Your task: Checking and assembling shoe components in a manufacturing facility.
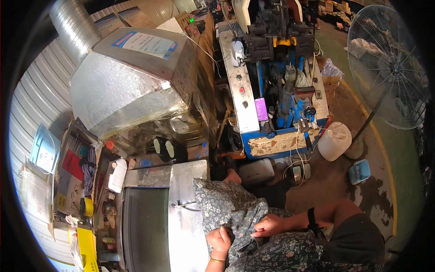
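Note:
A dark floral apron (235, 199) spreads over my lap. My left hand (219, 239), a gold-coloured bangle at its wrist, rests curled against the cloth beside the metal table. My right hand (268, 225) is a little farther off to the right, fingers bent and pressed together over the same cloth. A black band circles the right wrist. Whether either hand pinches the fabric or something small is hidden. Left of the apron, thin metal snips (186, 206) lie on the bright metal tabletop (188, 235), next to a dark conveyor belt (146, 226).
Ahead stands a blue-framed machine (285, 81) with buttons. A metal hood (131, 68) rises at the far left, with black shoe-shaped items (168, 149) under it. To the right are a white jug (335, 141), a blue basket (359, 172) and a standing fan (389, 68).

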A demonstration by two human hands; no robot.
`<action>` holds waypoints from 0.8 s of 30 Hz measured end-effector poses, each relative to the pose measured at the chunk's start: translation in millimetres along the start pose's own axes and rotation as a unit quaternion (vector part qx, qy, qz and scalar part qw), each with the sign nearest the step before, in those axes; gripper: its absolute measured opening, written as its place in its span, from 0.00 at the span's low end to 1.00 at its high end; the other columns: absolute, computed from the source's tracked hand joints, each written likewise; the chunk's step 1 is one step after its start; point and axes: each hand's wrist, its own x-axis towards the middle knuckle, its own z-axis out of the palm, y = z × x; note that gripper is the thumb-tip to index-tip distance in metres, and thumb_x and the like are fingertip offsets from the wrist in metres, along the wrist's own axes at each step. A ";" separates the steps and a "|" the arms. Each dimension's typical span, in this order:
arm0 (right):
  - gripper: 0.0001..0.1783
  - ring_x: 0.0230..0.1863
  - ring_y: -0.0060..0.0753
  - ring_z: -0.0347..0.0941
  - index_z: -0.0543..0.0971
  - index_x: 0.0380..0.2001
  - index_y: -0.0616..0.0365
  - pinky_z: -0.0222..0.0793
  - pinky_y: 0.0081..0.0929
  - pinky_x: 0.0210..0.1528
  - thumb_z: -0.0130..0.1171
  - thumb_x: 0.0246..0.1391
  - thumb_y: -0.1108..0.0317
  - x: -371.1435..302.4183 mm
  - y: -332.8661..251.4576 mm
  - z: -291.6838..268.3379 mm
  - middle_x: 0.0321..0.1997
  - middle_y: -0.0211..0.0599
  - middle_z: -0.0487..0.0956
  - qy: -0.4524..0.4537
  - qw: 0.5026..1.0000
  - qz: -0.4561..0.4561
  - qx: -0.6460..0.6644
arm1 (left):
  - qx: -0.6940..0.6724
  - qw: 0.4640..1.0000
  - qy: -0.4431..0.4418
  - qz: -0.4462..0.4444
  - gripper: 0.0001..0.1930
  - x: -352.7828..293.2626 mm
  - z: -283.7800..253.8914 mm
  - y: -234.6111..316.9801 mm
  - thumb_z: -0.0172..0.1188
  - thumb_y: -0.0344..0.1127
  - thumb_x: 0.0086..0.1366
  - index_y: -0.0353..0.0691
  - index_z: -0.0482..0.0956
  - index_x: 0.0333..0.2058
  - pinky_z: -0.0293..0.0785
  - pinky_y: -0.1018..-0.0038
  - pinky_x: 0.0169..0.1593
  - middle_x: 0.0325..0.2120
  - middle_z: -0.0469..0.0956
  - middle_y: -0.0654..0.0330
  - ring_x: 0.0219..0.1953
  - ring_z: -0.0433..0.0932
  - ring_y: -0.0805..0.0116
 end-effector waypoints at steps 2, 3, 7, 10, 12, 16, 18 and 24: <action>0.29 0.17 0.43 0.65 0.63 0.15 0.55 0.59 0.37 0.22 0.58 0.61 0.48 -0.5 -1.2 1.0 0.14 0.38 0.63 0.022 0.999 -0.021 0.018 | 0.002 1.000 -0.001 0.011 0.25 0.7 -0.8 1.2 0.46 0.40 0.70 0.44 0.77 0.13 0.69 0.64 0.22 0.12 0.75 0.57 0.15 0.75 0.55; 0.29 0.17 0.43 0.65 0.63 0.15 0.55 0.59 0.37 0.22 0.58 0.61 0.48 -0.1 -2.2 0.4 0.14 0.38 0.63 0.022 0.999 -0.022 0.017 | -0.003 1.000 -0.002 0.007 0.25 0.2 -1.7 1.9 0.46 0.40 0.70 0.43 0.77 0.13 0.68 0.64 0.22 0.11 0.74 0.57 0.15 0.74 0.54; 0.29 0.17 0.42 0.66 0.64 0.15 0.55 0.60 0.38 0.22 0.56 0.61 0.46 -0.3 -1.7 0.1 0.14 0.37 0.64 0.003 1.000 -0.005 0.017 | -0.016 1.000 -0.002 -0.009 0.25 -2.6 0.7 -3.8 0.47 0.40 0.70 0.43 0.77 0.13 0.68 0.64 0.21 0.11 0.74 0.57 0.14 0.74 0.54; 0.30 0.17 0.42 0.67 0.65 0.15 0.55 0.60 0.38 0.23 0.55 0.61 0.45 0.5 -6.0 -2.2 0.14 0.38 0.65 -0.002 1.000 0.009 0.017 | -0.024 1.000 0.000 -0.011 0.25 -2.1 2.1 -6.8 0.47 0.39 0.70 0.43 0.76 0.12 0.68 0.64 0.21 0.11 0.74 0.57 0.14 0.74 0.54; 0.30 0.18 0.43 0.67 0.65 0.15 0.55 0.61 0.38 0.23 0.55 0.62 0.44 1.6 -9.3 -4.0 0.14 0.38 0.65 0.000 1.000 0.012 0.023 | -0.023 1.000 -0.002 -0.005 0.25 -1.6 1.6 -4.5 0.47 0.39 0.70 0.43 0.77 0.12 0.68 0.64 0.22 0.11 0.74 0.56 0.15 0.74 0.54; 0.30 0.18 0.44 0.68 0.65 0.15 0.55 0.61 0.38 0.23 0.55 0.61 0.45 1.5 -6.9 -2.5 0.14 0.38 0.65 0.008 1.000 -0.002 0.018 | -0.023 1.000 0.014 -0.003 0.24 -0.7 1.6 -2.8 0.47 0.38 0.69 0.42 0.77 0.13 0.68 0.65 0.22 0.11 0.75 0.56 0.15 0.74 0.54; 0.30 0.18 0.45 0.68 0.64 0.15 0.55 0.60 0.38 0.23 0.56 0.61 0.45 1.2 -4.7 -1.0 0.14 0.39 0.65 0.013 1.000 -0.010 0.010 | -0.023 1.000 0.010 -0.002 0.24 -2.3 2.3 -5.3 0.47 0.38 0.69 0.42 0.77 0.13 0.68 0.65 0.22 0.11 0.75 0.57 0.15 0.74 0.54; 0.29 0.17 0.45 0.65 0.63 0.15 0.55 0.59 0.38 0.22 0.57 0.61 0.47 2.1 -6.0 -1.5 0.14 0.39 0.63 0.015 0.999 -0.011 0.026 | -0.027 1.000 -0.002 -0.014 0.23 -1.2 0.3 -3.4 0.49 0.38 0.69 0.43 0.77 0.13 0.69 0.64 0.22 0.12 0.75 0.57 0.15 0.75 0.54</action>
